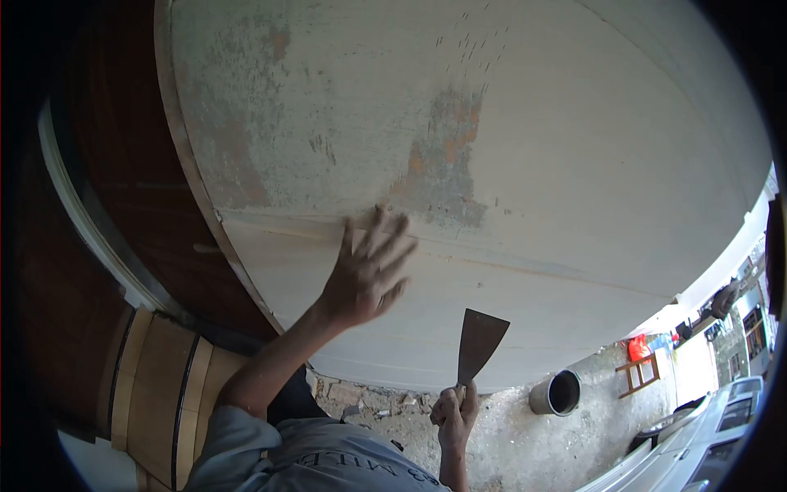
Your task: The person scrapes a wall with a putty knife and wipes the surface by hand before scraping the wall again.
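My left hand (368,271) is raised in front of the wall (574,148), its fingers spread and slightly blurred, with nothing in it. Its fingertips overlap a ridge running across the wall, just below a scraped patch (447,164) of grey and orange. Lower down, my right hand (455,410) grips the handle of a putty knife (479,344). The wide flat blade points upward, away from my body, in front of the lower wall. Much of the handle is hidden in my fingers.
A dark bucket (557,394) stands on the concrete ground at right, with a wooden stool (638,375) and red bag (639,348) beyond. A white vehicle (705,451) is at lower right. At left are a dark brown door (123,164) and tiled steps (156,385). Rubble (369,403) lies along the wall's foot.
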Motion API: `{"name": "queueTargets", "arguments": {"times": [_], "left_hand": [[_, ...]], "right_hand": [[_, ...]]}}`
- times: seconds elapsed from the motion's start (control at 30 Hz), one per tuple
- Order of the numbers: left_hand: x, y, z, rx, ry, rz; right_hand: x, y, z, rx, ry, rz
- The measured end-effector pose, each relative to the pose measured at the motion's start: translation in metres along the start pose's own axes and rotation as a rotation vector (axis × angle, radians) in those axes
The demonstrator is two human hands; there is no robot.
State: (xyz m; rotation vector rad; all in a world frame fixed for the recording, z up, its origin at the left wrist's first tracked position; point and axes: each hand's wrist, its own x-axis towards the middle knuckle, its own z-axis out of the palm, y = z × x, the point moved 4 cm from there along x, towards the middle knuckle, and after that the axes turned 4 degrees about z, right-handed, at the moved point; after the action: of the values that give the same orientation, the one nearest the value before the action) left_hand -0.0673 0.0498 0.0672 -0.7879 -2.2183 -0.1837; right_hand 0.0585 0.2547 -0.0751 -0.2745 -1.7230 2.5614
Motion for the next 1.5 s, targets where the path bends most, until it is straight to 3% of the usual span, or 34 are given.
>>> {"name": "queueTargets", "arguments": {"times": [0.13, 0.23, 0.43, 0.63, 0.87, 1.07, 1.5], "left_hand": [[-0.034, 0.018, -0.004, -0.111, 0.023, 0.07], [-0.061, 0.012, 0.012, -0.33, 0.044, -0.053], [-0.088, 0.0, 0.017, -0.366, -0.022, -0.261], [-0.065, -0.003, -0.007, -0.341, 0.227, -0.29], [-0.032, 0.016, -0.01, -0.304, 0.195, -0.104], [-0.024, 0.029, -0.01, -0.281, 0.327, -0.002], [-0.02, 0.034, 0.004, -0.328, 0.241, 0.049]], "right_hand": [[0.012, -0.001, 0.004, 0.013, -0.021, -0.006], [0.021, 0.001, 0.008, 0.039, -0.04, -0.03], [0.033, 0.0, 0.021, 0.052, -0.125, -0.048], [0.034, -0.008, 0.038, 0.102, -0.204, -0.041], [0.03, -0.03, 0.068, 0.195, -0.337, -0.081], [0.026, -0.038, 0.079, 0.198, -0.447, -0.093], [0.022, -0.025, 0.071, 0.172, -0.411, 0.01]]}}
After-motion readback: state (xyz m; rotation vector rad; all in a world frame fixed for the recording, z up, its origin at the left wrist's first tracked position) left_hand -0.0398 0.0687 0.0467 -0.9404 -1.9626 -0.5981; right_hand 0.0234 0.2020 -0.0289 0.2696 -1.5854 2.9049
